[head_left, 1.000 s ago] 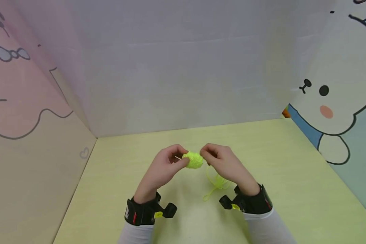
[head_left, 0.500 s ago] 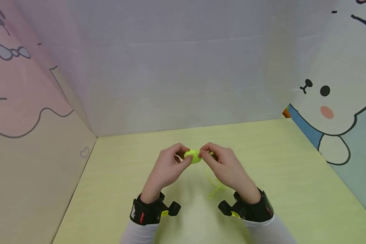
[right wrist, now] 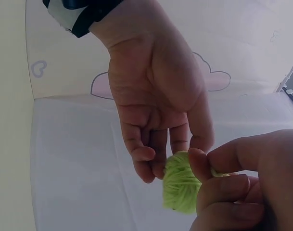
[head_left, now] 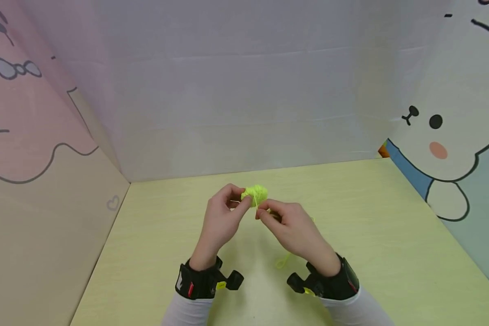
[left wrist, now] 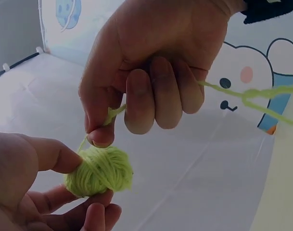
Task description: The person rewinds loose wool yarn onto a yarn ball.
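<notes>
A small ball of neon yellow-green yarn (head_left: 257,194) is held above the table between the thumb and fingers of my left hand (head_left: 224,217). Just below and to its right, my right hand (head_left: 291,226) pinches the yarn strand (head_left: 256,202) that runs off the ball. In the left wrist view the strand passes through the curled fingers of the right hand (left wrist: 156,67) and trails out on the far side as a loose, looped tail (left wrist: 266,94). The right wrist view shows the yarn ball (right wrist: 180,185) partly covered by the right hand's fingers.
A loose loop of yarn (head_left: 283,261) shows beside the right forearm, over the pale yellow table (head_left: 167,253). White fabric (head_left: 244,113) stands behind the table. Printed cartoon panels (head_left: 440,136) flank it on both sides. Each wrist wears a black camera strap (head_left: 197,280).
The left hand has raised the ball slightly. The right hand has moved from the ball's right side to below it, drawing the strand down across the ball's front.
</notes>
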Motion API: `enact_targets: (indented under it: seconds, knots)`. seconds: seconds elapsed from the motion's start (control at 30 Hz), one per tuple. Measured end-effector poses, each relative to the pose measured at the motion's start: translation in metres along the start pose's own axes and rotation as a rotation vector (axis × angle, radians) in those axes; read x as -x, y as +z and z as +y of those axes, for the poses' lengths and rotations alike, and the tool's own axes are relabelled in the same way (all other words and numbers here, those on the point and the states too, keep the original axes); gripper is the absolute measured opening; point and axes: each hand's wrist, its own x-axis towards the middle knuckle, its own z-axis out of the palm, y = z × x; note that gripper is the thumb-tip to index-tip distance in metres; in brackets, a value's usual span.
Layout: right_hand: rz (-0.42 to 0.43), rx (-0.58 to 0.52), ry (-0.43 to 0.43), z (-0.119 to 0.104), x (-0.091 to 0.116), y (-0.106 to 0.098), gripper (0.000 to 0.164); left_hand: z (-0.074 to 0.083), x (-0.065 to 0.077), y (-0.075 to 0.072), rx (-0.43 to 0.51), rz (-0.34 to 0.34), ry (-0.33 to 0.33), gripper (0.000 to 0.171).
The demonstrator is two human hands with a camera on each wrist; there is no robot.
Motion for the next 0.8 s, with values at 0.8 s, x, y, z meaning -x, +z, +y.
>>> enact_targets:
  seconds: [0.8]
  knots:
    - [-0.117,-0.031,0.099,0.02,-0.012,-0.001,0.021,0.005,0.002,-0.01,0.281,-0.206,-0.065,0.027]
